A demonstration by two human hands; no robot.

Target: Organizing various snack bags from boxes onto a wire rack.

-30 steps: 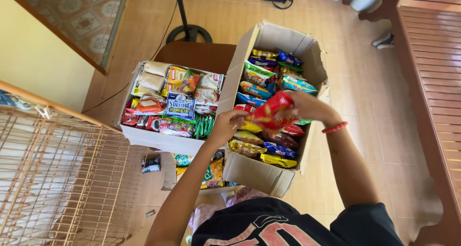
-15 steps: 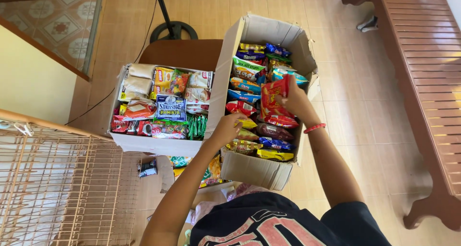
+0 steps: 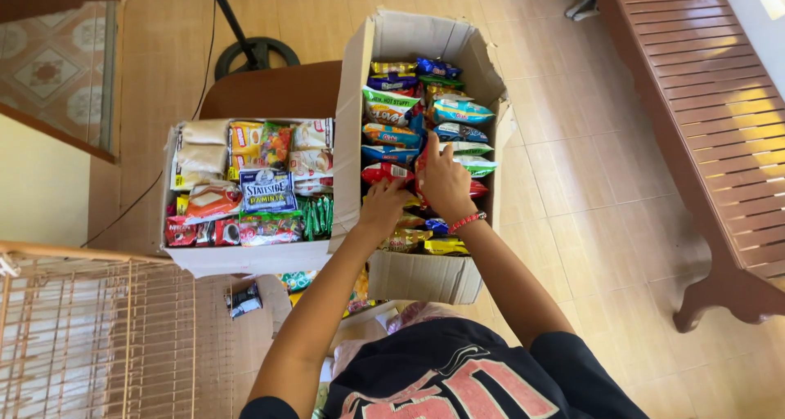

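Observation:
A tall cardboard box [image 3: 401, 39] stands open in front of me, packed with rows of colourful snack packets. My right hand [image 3: 446, 182] is down inside it, gripping a red snack packet [image 3: 420, 159] that stands on edge among the others. A red band circles that wrist. My left hand [image 3: 383, 209] rests beside it on the packets, fingers touching another red packet [image 3: 383, 172]. To the left sits a lower white box [image 3: 245, 259] filled with sachets and packets.
A wooden bench [image 3: 703, 116] runs along the right side. A fan's stand and round base [image 3: 255, 53] sits on the tiled floor behind a brown stool top [image 3: 270, 92]. A wire rack [image 3: 90, 337] fills the lower left. Small packets [image 3: 244, 299] lie on the floor.
My right hand has carried the red packet from above the box down into the rows of snacks. My left hand moved in beside it. The view has come closer.

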